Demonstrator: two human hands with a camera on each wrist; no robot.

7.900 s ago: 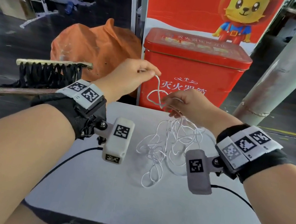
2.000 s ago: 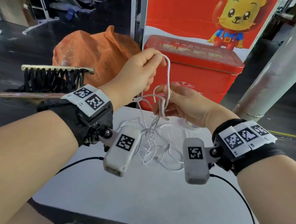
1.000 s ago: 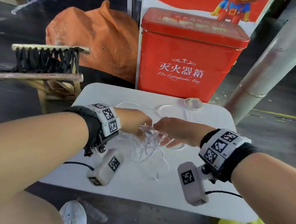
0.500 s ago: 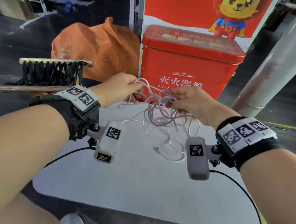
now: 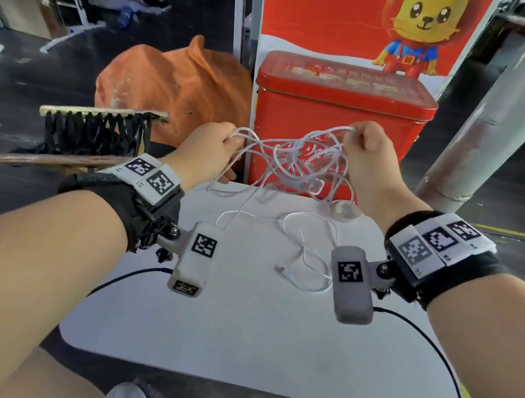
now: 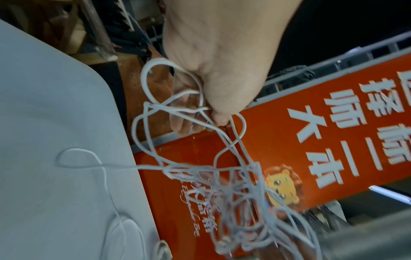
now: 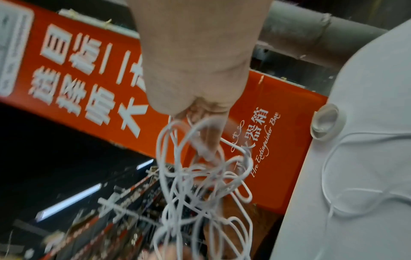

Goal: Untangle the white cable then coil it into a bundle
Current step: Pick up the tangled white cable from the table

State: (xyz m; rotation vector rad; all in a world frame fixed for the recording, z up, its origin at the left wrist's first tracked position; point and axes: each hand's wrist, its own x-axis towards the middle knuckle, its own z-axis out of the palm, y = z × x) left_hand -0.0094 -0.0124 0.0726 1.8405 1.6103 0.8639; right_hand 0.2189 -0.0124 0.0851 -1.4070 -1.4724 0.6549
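A thin white cable (image 5: pixel 289 163) hangs in a loose tangle between my two raised hands, above the far edge of the white table (image 5: pixel 250 334). My left hand (image 5: pixel 209 147) pinches strands at the tangle's left side; the left wrist view shows the cable (image 6: pixel 200 167) running from under the thumb. My right hand (image 5: pixel 366 153) grips loops at the right, a little higher, and the cable (image 7: pixel 200 176) dangles from those curled fingers. More cable trails down onto the table, its connector end (image 5: pixel 285 272) lying near the middle.
A red fire extinguisher box (image 5: pixel 338 121) stands just behind the table. A small clear round lid (image 5: pixel 343 209) lies at the table's far edge. A wooden frame with black straps (image 5: pixel 92 134) and an orange sack (image 5: pixel 175 88) are at left. A grey pillar (image 5: pixel 509 110) rises at right.
Both hands have moved apart and the right one has risen, stretching the tangle wider between them. More cable now lies trailing on the table.
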